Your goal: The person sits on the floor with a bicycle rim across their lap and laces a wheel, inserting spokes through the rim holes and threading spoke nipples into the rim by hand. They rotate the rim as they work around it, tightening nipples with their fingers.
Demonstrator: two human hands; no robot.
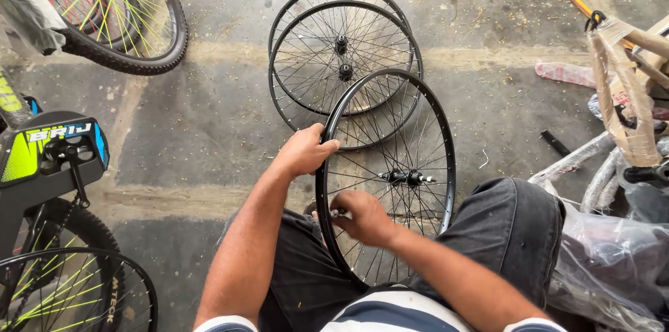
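Head view: stained concrete floor (209, 130), left hand (303, 151) gripping wheel rim (446, 144), right hand (362, 217) pinching spoke

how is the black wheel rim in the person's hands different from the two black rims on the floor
The held black spoked wheel rim stands upright on edge between the knees, while the two black spoked rims on the concrete floor lie flat, stacked one on the other. The left hand grips the held rim's edge and the right hand works at its spokes; the floor rims go untouched. All are bare, without tyres.
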